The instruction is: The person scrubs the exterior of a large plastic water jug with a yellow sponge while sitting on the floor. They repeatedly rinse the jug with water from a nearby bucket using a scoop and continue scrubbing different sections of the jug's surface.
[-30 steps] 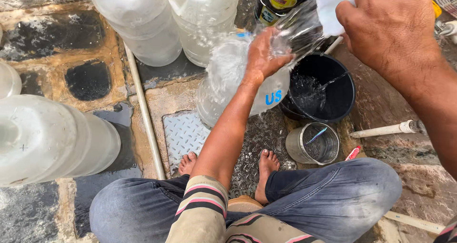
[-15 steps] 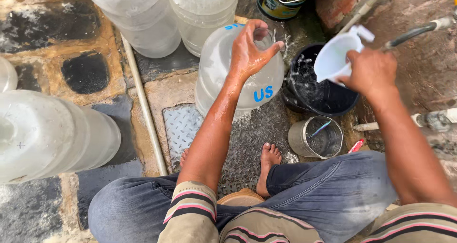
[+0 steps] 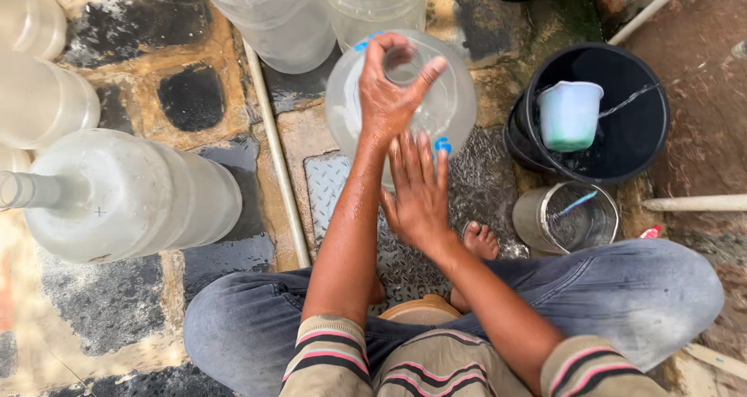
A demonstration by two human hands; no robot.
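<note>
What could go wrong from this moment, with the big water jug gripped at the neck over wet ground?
1. The left hand grips the large clear jug only at its neck while the right hand rests flat on its side; wet skin and plastic could let it slip.
2. The metal plate underfoot is wet, so the jug might slide toward the bare foot.
3. Water streams into the black bucket, which may overflow.
</note>
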